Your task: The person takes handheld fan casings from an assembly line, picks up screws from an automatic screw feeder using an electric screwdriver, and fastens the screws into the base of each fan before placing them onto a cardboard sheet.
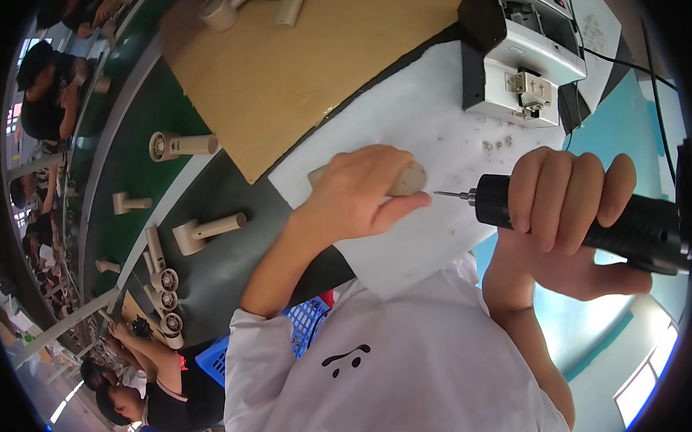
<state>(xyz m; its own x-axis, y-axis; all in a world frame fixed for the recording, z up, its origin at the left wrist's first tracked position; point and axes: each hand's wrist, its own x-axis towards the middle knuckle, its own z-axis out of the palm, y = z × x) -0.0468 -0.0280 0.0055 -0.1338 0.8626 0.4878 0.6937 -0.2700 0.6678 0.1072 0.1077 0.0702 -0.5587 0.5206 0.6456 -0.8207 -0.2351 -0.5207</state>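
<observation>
My left hand (358,187) is closed around a beige hair dryer (411,180) over the white sheet (393,264). Its rounded end, with small holes, shows beyond my thumb and fingers, and my hand covers most of the rest. In my right hand (563,212) is a black electric screwdriver (492,201), fingers wrapped round its body. The thin bit (450,193) points left toward the rounded end, a short gap away from it.
A white and black screw feeder (532,80) stands at the upper right, with loose screws (498,144) beside it. Brown cardboard (280,81) lies on the far side. Several beige hair dryers (209,232) are at left, some on a green conveyor (159,104). Co-workers (165,375) sit along it.
</observation>
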